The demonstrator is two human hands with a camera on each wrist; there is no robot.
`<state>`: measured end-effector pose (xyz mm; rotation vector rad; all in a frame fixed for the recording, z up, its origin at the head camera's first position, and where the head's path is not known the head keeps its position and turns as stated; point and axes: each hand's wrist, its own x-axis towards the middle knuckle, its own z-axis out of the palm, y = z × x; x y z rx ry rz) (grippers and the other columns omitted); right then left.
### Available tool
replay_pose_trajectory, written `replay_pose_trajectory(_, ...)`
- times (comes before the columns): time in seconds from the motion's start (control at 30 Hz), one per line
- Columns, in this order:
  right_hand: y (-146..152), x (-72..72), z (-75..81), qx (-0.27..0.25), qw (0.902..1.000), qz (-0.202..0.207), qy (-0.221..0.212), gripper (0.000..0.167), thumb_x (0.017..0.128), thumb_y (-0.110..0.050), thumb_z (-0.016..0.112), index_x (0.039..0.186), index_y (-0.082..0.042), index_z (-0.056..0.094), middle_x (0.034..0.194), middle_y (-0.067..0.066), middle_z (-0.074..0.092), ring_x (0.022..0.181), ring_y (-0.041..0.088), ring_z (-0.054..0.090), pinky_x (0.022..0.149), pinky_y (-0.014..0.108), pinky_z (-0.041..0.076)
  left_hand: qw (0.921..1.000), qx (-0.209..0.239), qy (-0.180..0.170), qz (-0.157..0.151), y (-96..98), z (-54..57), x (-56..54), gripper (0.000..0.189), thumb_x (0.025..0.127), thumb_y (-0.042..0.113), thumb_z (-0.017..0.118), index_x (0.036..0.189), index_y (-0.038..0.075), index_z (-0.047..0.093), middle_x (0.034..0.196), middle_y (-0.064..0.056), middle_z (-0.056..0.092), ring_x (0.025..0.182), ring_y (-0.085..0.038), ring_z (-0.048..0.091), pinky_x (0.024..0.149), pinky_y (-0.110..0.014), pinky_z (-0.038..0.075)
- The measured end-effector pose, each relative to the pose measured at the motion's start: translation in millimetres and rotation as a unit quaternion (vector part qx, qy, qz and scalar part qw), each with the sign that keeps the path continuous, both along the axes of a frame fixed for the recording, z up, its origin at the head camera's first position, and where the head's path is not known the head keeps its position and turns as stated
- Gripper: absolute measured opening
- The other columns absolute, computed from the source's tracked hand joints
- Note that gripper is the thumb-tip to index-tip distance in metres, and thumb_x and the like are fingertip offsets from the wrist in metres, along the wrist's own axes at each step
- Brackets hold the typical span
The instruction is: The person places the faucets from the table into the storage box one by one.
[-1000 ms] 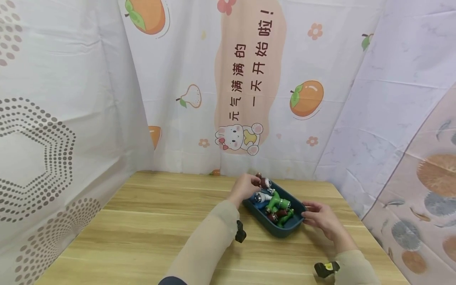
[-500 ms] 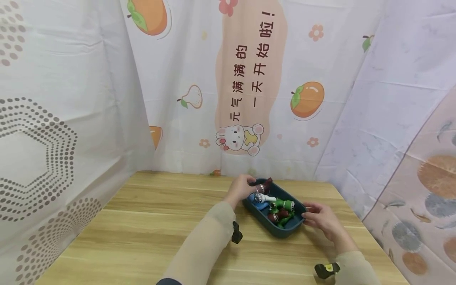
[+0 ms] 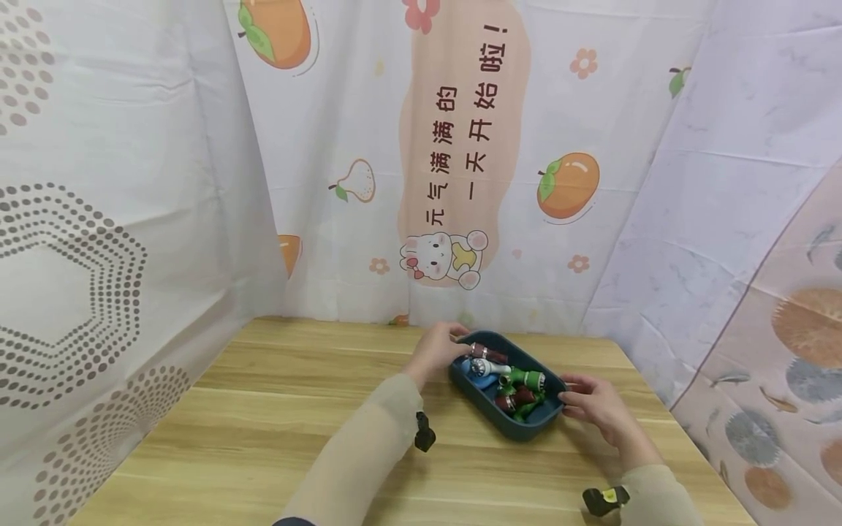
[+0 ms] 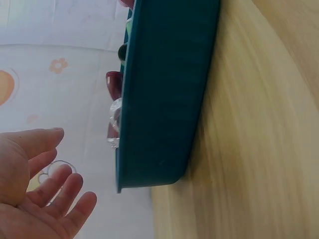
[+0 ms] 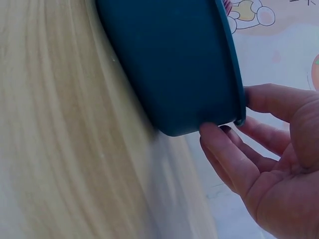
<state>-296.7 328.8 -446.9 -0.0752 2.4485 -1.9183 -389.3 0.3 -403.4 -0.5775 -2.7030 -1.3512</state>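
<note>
In the head view, a dark teal box (image 3: 516, 429) on the table holds several small pipe-shaped pieces with silver bands. A brown piece (image 3: 488, 353) lies toward its far left end, beside a white one (image 3: 490, 367). A green piece (image 3: 526, 378) sits in the middle. My left hand (image 3: 437, 351) is near the far left end; in the left wrist view that hand (image 4: 40, 184) shows spread, relaxed fingers, apart from the box, holding nothing. My right hand (image 5: 279, 154) touches the outside of the box's right end with its fingertips.
The wood-grain table (image 3: 276, 424) stretches to the left and front of the box. Printed curtains (image 3: 342, 219) hang behind it and on both sides. A black wrist device (image 3: 424, 431) is on the left sleeve, another (image 3: 604, 500) on the right.
My left hand has lowered the brown piece into the box, let it go and drawn back a little to the left. My right hand stays at the box's right end.
</note>
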Motion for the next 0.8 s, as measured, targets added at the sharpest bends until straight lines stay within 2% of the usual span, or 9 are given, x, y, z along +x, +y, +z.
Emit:
replay_pose_trajectory(0.17, 3, 2.6, 8.5, 0.037, 0.9993, -0.001, 0.008, 0.06, 0.099, -0.008, 0.064, 0.145, 0.019, 0.036, 0.137, 0.041, 0.046, 0.106, 0.025, 0.066, 0.085, 0.038, 0.058, 0.9999, -0.002, 0.008, -0.008, -12.0, 9.6, 1.0, 0.031, 0.094, 0.023, 0.075, 0.123, 0.015, 0.072, 0.124, -0.004, 0.069, 0.11, -0.022, 0.062, 0.091, -0.04, 0.053)
replay_pose_trajectory(0.37, 6, 4.5, 23.4, 0.079, 0.9966, -0.002, 0.025, 0.058, 0.102, -0.013, 0.062, 0.146, 0.016, 0.039, 0.14, 0.041, 0.045, 0.115, 0.03, 0.062, 0.086, 0.042, 0.058, 0.9987, 0.03, 0.024, -0.034, -26.2, 25.0, 4.3, 0.031, 0.094, 0.023, 0.074, 0.123, 0.011, 0.072, 0.126, -0.009, 0.068, 0.113, -0.028, 0.061, 0.088, -0.041, 0.055)
replay_pose_trajectory(0.53, 7, 4.6, 38.8, 0.11, 0.9929, 0.003, 0.044, 0.059, 0.103, -0.021, 0.062, 0.146, 0.013, 0.041, 0.139, 0.038, 0.048, 0.121, 0.037, 0.058, 0.085, 0.04, 0.058, 0.9976, 0.004, 0.065, -0.022, -37.4, 37.9, 12.1, 0.032, 0.095, 0.03, 0.074, 0.122, 0.014, 0.073, 0.126, -0.005, 0.069, 0.112, -0.022, 0.063, 0.09, -0.04, 0.054)
replay_pose_trajectory(0.67, 7, 5.1, 51.1, 0.127, 0.9887, 0.007, 0.08, 0.06, 0.103, -0.023, 0.063, 0.146, 0.012, 0.042, 0.136, 0.036, 0.05, 0.12, 0.038, 0.057, 0.084, 0.04, 0.059, 0.996, -0.014, 0.087, -0.014, -46.5, 45.6, 19.7, 0.033, 0.095, 0.035, 0.073, 0.123, 0.018, 0.072, 0.128, 0.0, 0.067, 0.114, -0.02, 0.062, 0.091, -0.04, 0.053)
replay_pose_trajectory(0.8, 6, 6.1, 62.2, 0.159, 0.9778, -0.007, 0.136, 0.056, 0.101, -0.024, 0.066, 0.144, 0.008, 0.049, 0.132, 0.031, 0.056, 0.116, 0.036, 0.061, 0.081, 0.035, 0.059, 0.9941, -0.006, 0.106, -0.02, -56.7, 49.6, 25.7, 0.033, 0.095, 0.031, 0.074, 0.124, 0.015, 0.072, 0.131, -0.004, 0.065, 0.117, -0.026, 0.061, 0.093, -0.043, 0.053)
